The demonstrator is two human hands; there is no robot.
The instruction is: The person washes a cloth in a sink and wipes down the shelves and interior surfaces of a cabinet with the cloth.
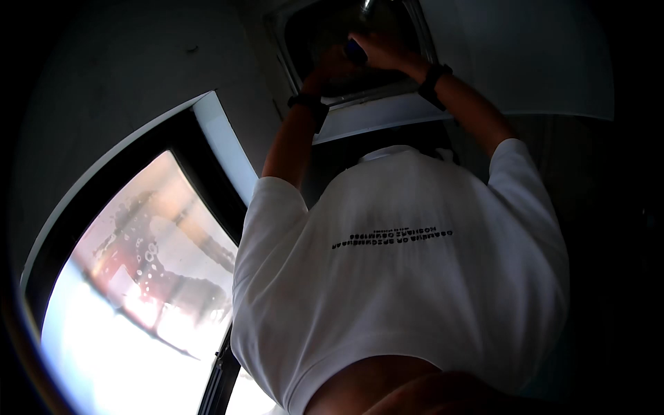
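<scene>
Right hand (pixel 379 52): closed on dark-blue object (pixel 355 52), kind unclear
Left hand (pixel 335 62): alongside, grip cannot be told
Sink (pixel 377 94): 12 o'clock, beneath faucet (pixel 367 6)
Handling: best steadied over sink

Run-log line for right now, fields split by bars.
Left hand: at small dark blue item | right hand: at same item | place: over metal-rimmed basin | window: person's left | grip: too dark to tell
</scene>
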